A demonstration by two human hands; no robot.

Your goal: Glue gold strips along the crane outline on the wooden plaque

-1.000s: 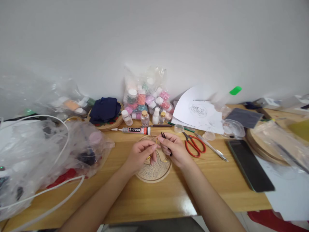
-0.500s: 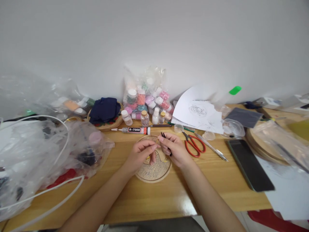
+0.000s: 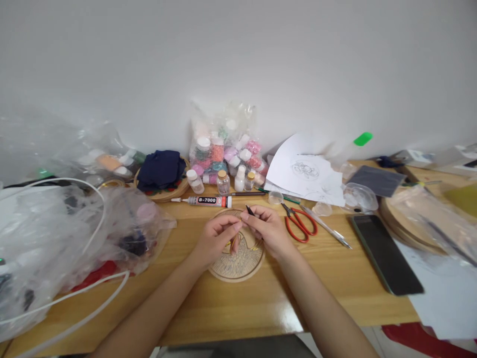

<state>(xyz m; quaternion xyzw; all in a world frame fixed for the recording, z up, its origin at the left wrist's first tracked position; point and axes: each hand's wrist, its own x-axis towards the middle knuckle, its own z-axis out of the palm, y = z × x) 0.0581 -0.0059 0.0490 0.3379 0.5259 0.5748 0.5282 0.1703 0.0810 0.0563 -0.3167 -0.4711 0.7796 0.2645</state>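
Note:
A round wooden disc [image 3: 236,266] with a fine line pattern and some gold wire on it lies on the wooden table. Over its upper left part, my left hand [image 3: 219,237] pinches the gold wire [image 3: 228,243] between thumb and forefinger. My right hand [image 3: 269,229] is closed on black tweezers [image 3: 250,211] over the disc's upper right, its thumb and forefinger meeting the left fingertips. The fingertips hide much of the wire between them.
A glue tube [image 3: 208,201] and small bottles [image 3: 223,182] stand or lie behind the disc. Red-handled scissors [image 3: 305,226], a pen [image 3: 331,231] and a phone [image 3: 385,253] lie to the right. Plastic bags [image 3: 122,238] and a white cable [image 3: 93,312] cover the left side.
My right thumb and forefinger have moved slightly left to meet my left fingertips. The tweezers' tips have tilted left and away from the wire.

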